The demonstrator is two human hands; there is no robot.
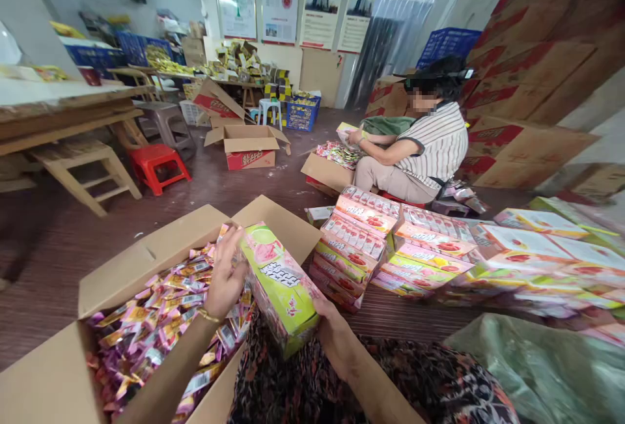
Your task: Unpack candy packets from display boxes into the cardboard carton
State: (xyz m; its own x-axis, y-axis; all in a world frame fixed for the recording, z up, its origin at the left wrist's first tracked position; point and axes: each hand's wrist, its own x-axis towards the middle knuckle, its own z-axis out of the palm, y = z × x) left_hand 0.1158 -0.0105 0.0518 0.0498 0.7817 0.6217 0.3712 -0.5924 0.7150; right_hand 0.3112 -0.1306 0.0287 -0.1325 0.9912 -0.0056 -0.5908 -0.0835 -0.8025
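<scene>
A green and pink printed packet box [283, 281] is held tilted above my lap. My left hand [228, 277] is closed at its upper left edge, fingertips pressed against the side. The right hand [336, 339] wraps round the lower right end, thumb on the printed face. Beneath my left forearm stands an open carton [153, 251], filled with small purple and orange wrapped packets [166, 310]. What the box contains is hidden from this side.
Stacked printed boxes [351, 241] stand to the right, with a green plastic bag [537, 365] nearer me. Ahead, a co-worker [430, 131] sits holding a box beside another open carton [327, 176]. A red stool [159, 163] and wooden stool [88, 163] stand left.
</scene>
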